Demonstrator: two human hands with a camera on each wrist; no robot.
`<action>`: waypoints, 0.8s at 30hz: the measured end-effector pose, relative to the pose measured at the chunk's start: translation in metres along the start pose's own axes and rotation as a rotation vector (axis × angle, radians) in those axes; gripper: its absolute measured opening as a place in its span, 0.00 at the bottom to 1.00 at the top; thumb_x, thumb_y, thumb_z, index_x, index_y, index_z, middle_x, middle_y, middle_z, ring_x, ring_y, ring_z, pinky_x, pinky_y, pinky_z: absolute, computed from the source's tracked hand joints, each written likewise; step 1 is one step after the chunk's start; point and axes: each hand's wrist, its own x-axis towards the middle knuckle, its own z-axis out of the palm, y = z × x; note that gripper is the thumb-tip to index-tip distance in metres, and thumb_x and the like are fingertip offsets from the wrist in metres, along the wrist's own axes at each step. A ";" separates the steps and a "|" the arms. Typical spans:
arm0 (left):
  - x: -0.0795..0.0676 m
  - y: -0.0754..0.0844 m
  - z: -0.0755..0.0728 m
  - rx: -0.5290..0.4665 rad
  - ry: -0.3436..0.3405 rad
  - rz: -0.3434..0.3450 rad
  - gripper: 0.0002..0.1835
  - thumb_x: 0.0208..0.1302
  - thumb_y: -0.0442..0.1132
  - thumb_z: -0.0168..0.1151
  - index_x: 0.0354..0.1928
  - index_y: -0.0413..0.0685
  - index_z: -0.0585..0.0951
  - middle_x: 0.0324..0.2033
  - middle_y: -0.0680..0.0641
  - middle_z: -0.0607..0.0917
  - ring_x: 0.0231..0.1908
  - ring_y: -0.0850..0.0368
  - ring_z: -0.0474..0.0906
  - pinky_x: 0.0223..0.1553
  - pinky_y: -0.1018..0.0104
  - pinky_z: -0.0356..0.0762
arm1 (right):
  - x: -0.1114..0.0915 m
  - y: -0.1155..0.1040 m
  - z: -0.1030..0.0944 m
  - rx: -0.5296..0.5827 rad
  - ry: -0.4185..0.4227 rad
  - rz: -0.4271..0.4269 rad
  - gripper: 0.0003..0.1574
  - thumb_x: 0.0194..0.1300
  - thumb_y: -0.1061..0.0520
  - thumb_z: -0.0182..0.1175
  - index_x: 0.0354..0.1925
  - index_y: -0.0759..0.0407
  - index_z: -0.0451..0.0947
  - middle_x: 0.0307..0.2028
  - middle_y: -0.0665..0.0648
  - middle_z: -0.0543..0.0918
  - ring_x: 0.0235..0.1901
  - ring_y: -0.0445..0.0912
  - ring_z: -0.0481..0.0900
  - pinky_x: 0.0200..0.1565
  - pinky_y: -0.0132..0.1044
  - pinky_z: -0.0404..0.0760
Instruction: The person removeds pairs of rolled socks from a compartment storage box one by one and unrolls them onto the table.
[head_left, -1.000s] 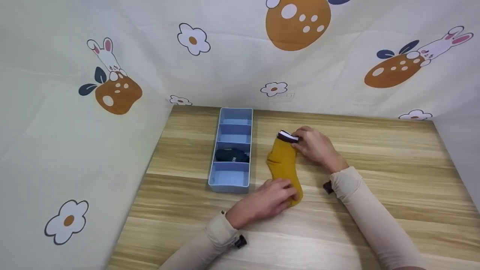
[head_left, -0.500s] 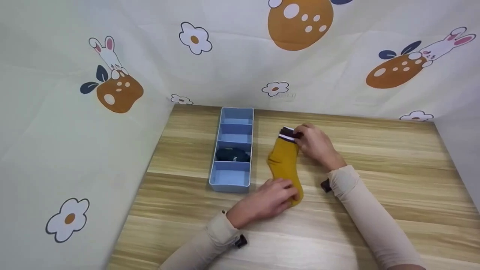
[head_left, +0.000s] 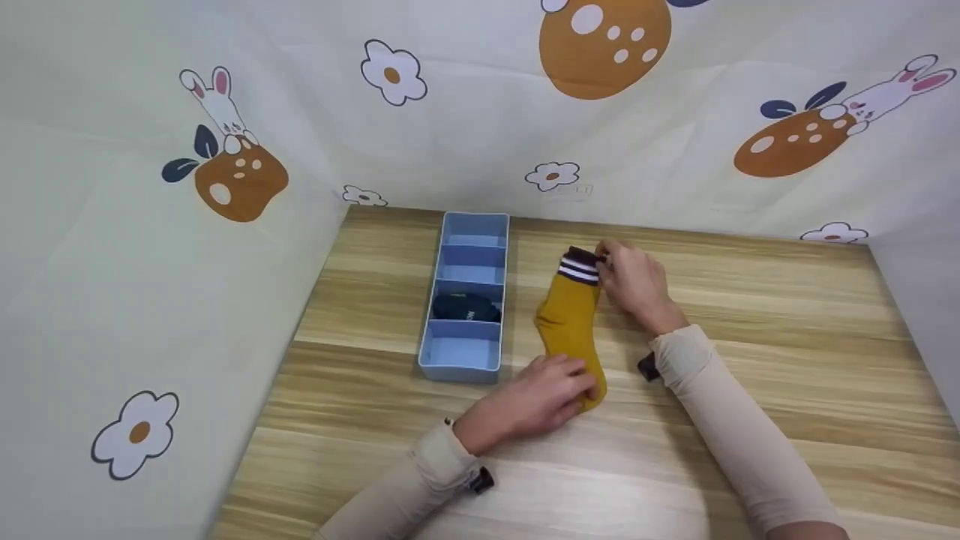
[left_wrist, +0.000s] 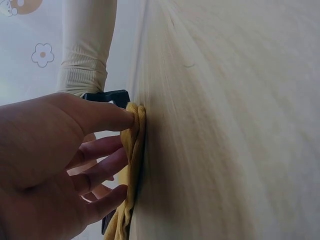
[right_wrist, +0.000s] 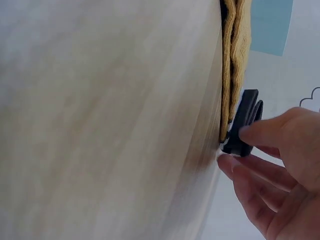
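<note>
- We have the mustard sock (head_left: 568, 315), perhaps a stacked pair, flat on the table (head_left: 810, 345) beside the blue divided box (head_left: 459, 373).
- Our left hand (head_left: 534, 397) rests loosely spread on its toe, gripping nothing.
- Our right hand (head_left: 635, 281) pinches the dark cuff (head_left: 580, 268).
- We seem to be straightening it; next probably calls for a steady toe and an evened cuff.

White letters (head_left: 471, 315), seemingly "NO", mark the dark cloth (head_left: 450, 306) in the box (head_left: 459, 373). Faint print (head_left: 576, 190) on the far wall (head_left: 465, 135) is unreadable.
</note>
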 end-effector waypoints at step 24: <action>0.003 -0.002 -0.003 0.019 -0.013 -0.010 0.09 0.81 0.46 0.62 0.56 0.62 0.85 0.51 0.56 0.84 0.54 0.57 0.81 0.58 0.61 0.79 | -0.006 0.000 -0.002 0.036 -0.096 0.041 0.26 0.73 0.52 0.66 0.65 0.60 0.81 0.52 0.64 0.87 0.45 0.62 0.87 0.44 0.64 0.85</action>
